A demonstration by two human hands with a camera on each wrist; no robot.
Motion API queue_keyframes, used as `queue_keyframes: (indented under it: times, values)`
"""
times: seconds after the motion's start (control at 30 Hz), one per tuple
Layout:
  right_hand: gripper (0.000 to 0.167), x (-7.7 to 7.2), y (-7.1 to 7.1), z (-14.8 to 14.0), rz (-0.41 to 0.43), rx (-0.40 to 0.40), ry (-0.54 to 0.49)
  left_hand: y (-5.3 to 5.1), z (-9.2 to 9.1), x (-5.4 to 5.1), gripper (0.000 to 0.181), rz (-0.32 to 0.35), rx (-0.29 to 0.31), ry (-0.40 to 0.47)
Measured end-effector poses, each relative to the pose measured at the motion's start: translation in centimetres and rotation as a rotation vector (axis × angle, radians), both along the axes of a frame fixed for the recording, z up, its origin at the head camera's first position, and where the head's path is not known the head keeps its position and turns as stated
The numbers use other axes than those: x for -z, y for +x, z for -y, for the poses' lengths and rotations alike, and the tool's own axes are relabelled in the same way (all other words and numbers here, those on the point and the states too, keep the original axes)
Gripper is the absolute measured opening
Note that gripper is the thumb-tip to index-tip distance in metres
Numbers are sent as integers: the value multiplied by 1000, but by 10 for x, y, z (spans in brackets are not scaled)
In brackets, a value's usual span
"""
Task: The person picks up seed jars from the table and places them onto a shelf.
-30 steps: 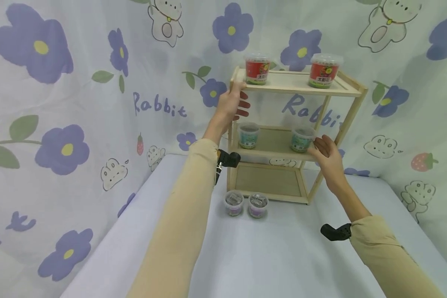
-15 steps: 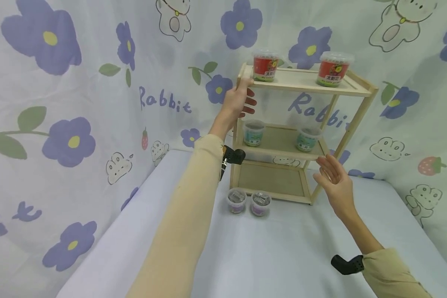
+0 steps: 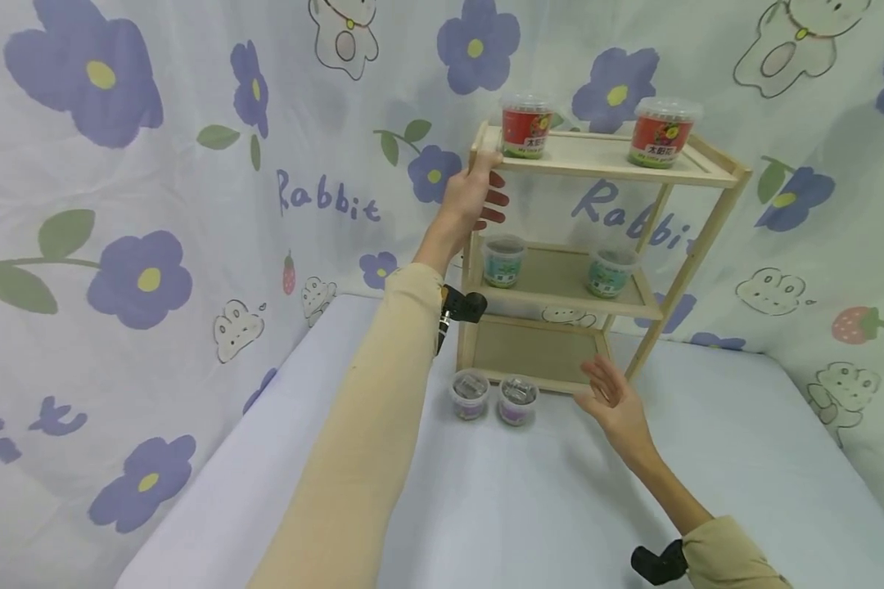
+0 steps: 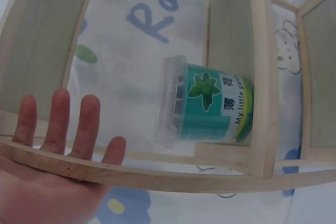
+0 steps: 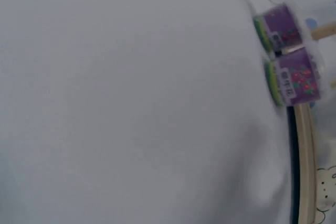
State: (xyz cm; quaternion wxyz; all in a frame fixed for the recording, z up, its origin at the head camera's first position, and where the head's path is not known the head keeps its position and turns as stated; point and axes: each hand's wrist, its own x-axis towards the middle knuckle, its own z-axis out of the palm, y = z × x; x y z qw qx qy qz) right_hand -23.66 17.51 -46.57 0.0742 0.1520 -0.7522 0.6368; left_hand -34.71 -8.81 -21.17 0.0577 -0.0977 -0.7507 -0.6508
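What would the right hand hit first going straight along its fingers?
Probably the rack's bottom shelf, near its right front corner. The purple cups sit left of the right hand's line. Depth is unclear.

right grip | moved down from green tub | now near bottom shelf, exact gap unclear

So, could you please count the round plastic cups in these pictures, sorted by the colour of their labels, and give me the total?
Round plastic cups with red labels, on the light wooden rack's top shelf: 2
Round plastic cups with teal labels, on the middle shelf: 2
Round plastic cups with purple labels, on the white table: 2
Total: 6
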Motion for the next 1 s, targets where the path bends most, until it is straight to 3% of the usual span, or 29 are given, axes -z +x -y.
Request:
queue_keyframes:
  times: [0.2, 0.5, 0.77, 1.0]
  values:
    - [86, 26, 0, 19, 82, -87, 42, 0, 1, -1, 46, 6, 0, 1]
    - [90, 51, -5, 46, 140, -95, 83, 0, 1, 0, 45, 4, 8, -12]
    - [97, 61, -12, 62, 233, -96, 65, -1, -1, 0, 44, 7, 13, -9]
    - [97, 63, -23, 65, 235, -69, 98, 0, 0, -1, 44, 5, 14, -11]
